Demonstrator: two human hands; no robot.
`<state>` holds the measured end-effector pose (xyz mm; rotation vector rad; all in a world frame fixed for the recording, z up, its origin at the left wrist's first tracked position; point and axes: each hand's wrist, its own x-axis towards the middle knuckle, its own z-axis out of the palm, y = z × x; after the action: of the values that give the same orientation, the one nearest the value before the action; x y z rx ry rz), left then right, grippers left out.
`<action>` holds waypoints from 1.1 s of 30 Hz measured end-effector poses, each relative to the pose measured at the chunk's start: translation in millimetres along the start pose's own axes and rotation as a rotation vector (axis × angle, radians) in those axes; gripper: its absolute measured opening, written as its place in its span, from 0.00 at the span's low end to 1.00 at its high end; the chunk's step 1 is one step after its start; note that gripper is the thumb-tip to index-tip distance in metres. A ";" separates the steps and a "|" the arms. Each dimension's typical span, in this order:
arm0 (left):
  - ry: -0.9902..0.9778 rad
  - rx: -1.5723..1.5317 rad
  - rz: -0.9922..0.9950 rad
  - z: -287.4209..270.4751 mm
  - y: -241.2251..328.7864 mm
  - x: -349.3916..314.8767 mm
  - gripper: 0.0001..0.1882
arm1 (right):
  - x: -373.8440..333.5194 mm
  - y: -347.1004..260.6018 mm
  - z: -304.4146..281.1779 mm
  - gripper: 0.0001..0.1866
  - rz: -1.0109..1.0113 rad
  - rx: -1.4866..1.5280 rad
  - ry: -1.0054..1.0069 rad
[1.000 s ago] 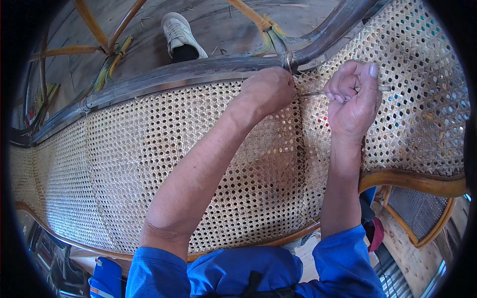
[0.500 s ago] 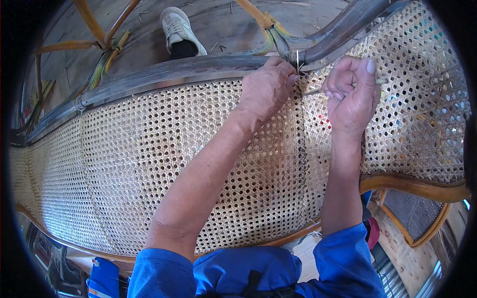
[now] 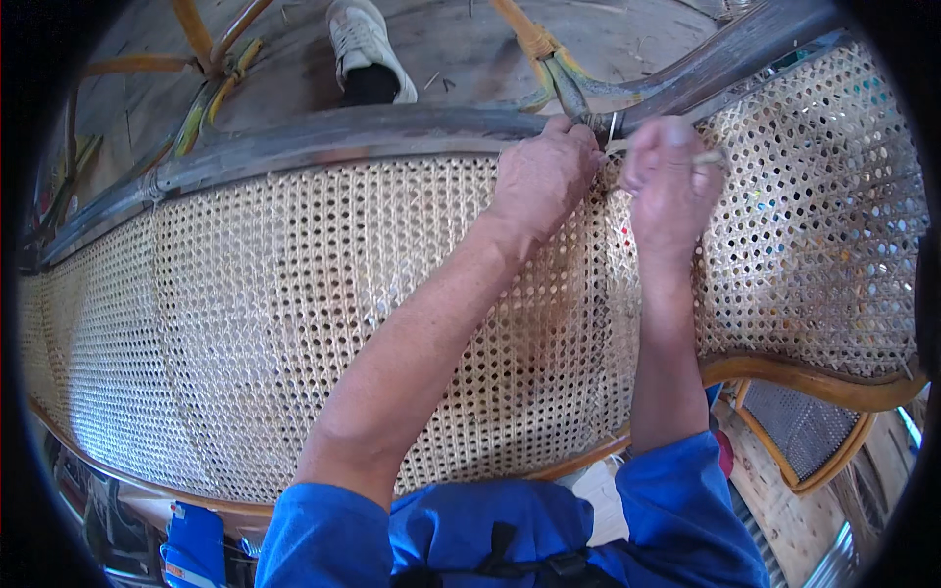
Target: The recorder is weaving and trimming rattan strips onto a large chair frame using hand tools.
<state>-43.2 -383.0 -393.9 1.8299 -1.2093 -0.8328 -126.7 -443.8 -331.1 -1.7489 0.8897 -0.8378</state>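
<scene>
A long panel of woven cane webbing (image 3: 382,265), pale and full of small holes, stretches beneath both forearms. My left hand (image 3: 551,171) is closed at the panel's far edge, fingertips pressed together against the dark pole frame; what they pinch is hidden. Just right of those fingertips a thin pale strip (image 3: 614,125) stands up from the edge. My right hand (image 3: 669,181), a little blurred, is closed around a thin awl-like tool (image 3: 708,157) with a pale handle. Its narrow end points left toward the left fingertips.
A dark curved pole (image 3: 372,127) borders the webbing's far side, joined by yellow-brown cane legs (image 3: 534,41). Along the near side runs a brown cane rim (image 3: 804,377). Beyond lies a white shoe (image 3: 363,44) on the floor. A smaller woven-panel piece (image 3: 799,426) sits at lower right.
My right hand has moved left and slightly up with the tool, closer to my left hand. My left hand keeps its place at the frame joint. The whole view has shifted slightly.
</scene>
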 end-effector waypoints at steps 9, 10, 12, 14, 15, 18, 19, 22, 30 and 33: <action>0.026 0.041 -0.003 3.4 -1.7 0.8 0.11 | 8.0 0.6 -3.3 0.23 0.050 -0.223 -0.088; 0.010 -0.006 -0.005 0.4 -1.3 2.7 0.11 | 20.3 0.8 -3.9 0.23 0.097 -0.171 -0.089; 0.042 -0.049 0.027 -0.5 -6.7 -3.7 0.10 | 5.8 6.0 12.1 0.25 -0.136 -0.397 -0.038; 0.029 -0.047 0.023 -4.0 -3.0 -3.9 0.11 | 8.7 0.8 6.0 0.25 -0.011 -0.292 -0.053; 0.014 -0.036 0.018 -5.3 -0.8 -3.9 0.11 | 12.4 -2.3 0.1 0.26 0.116 -0.178 -0.064; 0.023 -0.048 -0.011 3.0 0.5 0.2 0.10 | 22.8 -9.5 -7.4 0.23 0.261 0.023 -0.105; 0.025 -0.044 -0.037 2.6 -1.1 -0.3 0.10 | 20.6 -11.3 -4.9 0.21 0.285 0.037 -0.117; 0.034 -0.072 -0.017 1.1 -4.7 -3.8 0.11 | 15.9 -31.1 -0.9 0.19 0.298 -0.007 -0.098; 0.058 -0.149 -0.013 -2.1 -0.6 -3.4 0.11 | 21.3 -30.0 -5.3 0.24 0.231 0.137 -0.202; 0.046 -0.175 -0.038 -6.9 2.4 -2.8 0.13 | 28.3 -31.5 -11.3 0.25 0.212 0.110 -0.395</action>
<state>-39.3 -379.3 -388.2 1.7251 -1.0412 -0.8847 -116.1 -464.6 -293.9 -1.6152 0.7314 -0.3766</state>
